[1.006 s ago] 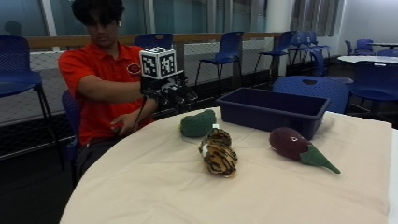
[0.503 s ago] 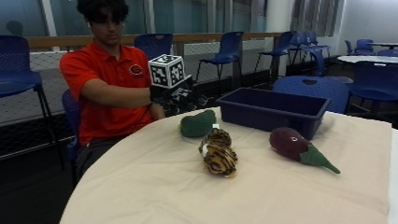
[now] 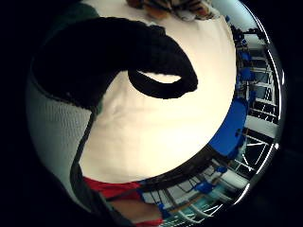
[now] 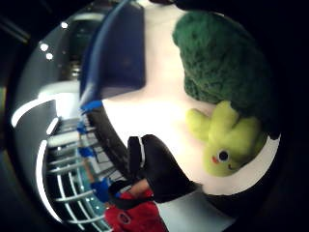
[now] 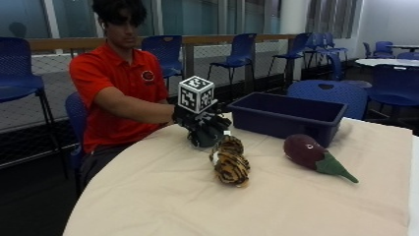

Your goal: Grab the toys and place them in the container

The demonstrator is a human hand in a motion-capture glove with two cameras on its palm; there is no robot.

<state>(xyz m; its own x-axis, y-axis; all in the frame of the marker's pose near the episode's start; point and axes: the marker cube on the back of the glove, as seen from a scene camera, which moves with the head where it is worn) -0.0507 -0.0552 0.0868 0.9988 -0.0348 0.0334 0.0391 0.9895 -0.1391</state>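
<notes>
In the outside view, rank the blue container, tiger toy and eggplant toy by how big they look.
1. Blue container, clearly largest.
2. Eggplant toy and tiger toy look about alike; the tiger lies end-on to the camera, so I won't rank them.

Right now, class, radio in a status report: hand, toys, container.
Gloved right hand down over green plush toy, fingers curling, not yet gripping. Tiger toy and eggplant toy on table. Blue container open, nothing blocking.

broccoli toy (image 4: 227, 82): we see it blocked by gloved hand (image 5: 204, 129) in outside view
grip: we can't tell
</notes>
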